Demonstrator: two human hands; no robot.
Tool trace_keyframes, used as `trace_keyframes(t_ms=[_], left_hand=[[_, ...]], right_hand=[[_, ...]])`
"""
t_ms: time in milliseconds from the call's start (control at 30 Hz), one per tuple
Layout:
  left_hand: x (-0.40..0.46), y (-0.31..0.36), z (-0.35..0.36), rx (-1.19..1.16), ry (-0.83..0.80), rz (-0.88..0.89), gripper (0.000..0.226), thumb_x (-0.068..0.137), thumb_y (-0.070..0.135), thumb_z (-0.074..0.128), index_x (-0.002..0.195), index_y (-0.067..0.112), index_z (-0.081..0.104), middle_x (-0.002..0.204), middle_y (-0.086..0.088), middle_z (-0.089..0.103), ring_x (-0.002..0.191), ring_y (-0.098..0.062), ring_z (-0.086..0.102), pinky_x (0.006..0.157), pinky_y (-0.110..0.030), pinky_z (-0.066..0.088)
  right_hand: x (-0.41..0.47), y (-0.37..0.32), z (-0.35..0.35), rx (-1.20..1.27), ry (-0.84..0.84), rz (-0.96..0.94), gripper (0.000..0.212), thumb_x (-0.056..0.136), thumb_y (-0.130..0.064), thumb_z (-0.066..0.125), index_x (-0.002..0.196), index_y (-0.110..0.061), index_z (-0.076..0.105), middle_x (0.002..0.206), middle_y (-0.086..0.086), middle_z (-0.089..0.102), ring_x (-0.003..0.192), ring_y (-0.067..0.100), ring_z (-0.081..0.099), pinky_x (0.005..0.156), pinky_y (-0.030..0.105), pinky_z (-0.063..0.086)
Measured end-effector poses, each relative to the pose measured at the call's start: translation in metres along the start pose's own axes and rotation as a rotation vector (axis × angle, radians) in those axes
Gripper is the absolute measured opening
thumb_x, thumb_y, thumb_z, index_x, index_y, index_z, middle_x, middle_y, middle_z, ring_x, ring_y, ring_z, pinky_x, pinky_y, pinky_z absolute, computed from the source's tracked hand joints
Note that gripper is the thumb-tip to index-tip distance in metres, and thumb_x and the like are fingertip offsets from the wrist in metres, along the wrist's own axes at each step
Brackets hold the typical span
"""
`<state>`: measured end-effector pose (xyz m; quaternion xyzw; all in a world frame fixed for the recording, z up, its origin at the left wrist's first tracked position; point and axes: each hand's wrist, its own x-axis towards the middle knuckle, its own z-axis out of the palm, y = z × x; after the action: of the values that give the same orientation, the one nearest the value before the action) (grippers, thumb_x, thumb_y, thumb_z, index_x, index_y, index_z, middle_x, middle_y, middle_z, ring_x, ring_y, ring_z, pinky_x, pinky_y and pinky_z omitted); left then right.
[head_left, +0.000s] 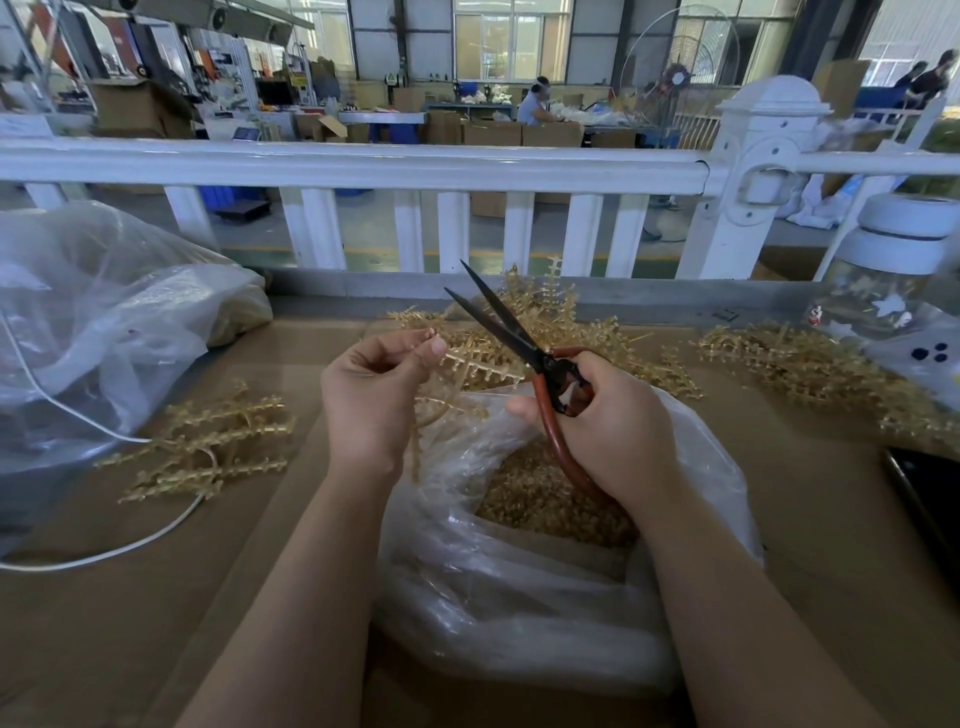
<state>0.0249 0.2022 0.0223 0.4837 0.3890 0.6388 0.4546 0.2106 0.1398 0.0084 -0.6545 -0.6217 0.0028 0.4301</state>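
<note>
Left hand (369, 395) pinches a gold plastic sprue (467, 358) over the open bag (519, 597) at the bench's near-middle. Right hand (613, 431) grips the red scissors (498, 322), blades apart. The bag already holds cut bits (540, 499). The sprue piles (545, 312) at the far edge look left to do, so roughly midway.

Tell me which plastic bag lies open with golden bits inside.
The middle bag beneath the scissors, mouth showing loose golden pieces; the left bag lies crumpled.
</note>
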Motion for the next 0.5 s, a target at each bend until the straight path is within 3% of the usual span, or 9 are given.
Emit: trace_keyframes(t_ms=[200,333,500], left_hand=[[-0.006,-0.001,0.008,0.151,-0.037,0.034,0.009,0.076,0.015,0.083,0.08,0.018,0.075,0.07,0.009,0.073,0.063,0.002,0.065,0.061,-0.013,0.051],[-0.009,-0.001,0.012,0.16,-0.087,0.026,0.003,0.082,0.011,0.077,0.083,0.013,0.075,0.065,0.01,0.072,0.059,0.004,0.062,0.056,-0.011,0.048],[-0.008,-0.002,0.014,0.071,-0.156,-0.022,0.022,0.09,0.0,0.065,0.075,0.015,0.073,0.065,0.004,0.071,0.063,-0.006,0.063,0.06,-0.017,0.049]], right_hand=[[-0.003,-0.006,-0.001,-0.027,0.024,-0.04,0.054,0.069,-0.09,0.05,0.09,-0.04,0.056,0.077,-0.022,0.063,0.072,-0.011,0.056,0.055,0.005,0.036],[0.0,-0.006,-0.001,-0.135,-0.02,-0.034,0.065,0.067,-0.092,0.041,0.096,-0.037,0.057,0.07,-0.03,0.046,0.065,-0.013,0.042,0.055,0.009,0.029],[0.001,-0.001,0.0,-0.234,-0.068,-0.036,0.062,0.074,-0.087,0.053,0.1,-0.032,0.062,0.079,-0.023,0.054,0.071,0.0,0.048,0.057,0.009,0.03]])
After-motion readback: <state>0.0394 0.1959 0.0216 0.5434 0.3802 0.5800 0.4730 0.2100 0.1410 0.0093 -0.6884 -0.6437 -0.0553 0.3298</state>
